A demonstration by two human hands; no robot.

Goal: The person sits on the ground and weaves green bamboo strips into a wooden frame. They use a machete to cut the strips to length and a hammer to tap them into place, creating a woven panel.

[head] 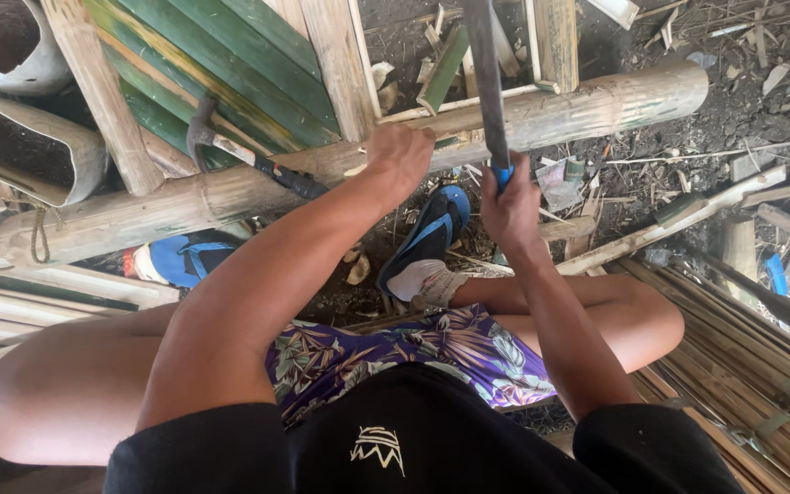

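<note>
On bamboo pole: left hand; right hand grips blade.

our left hand rests on the bamboo pole lying across before us; a hammer leans left of it, our right hand grips the blade just right.

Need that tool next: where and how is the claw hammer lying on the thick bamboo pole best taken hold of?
Grip the claw hammer by its black handle end, coming from above on the near side. The handle slants down toward the person over the thick bamboo pole, free beside the left hand; the head lies against green slats.
</note>
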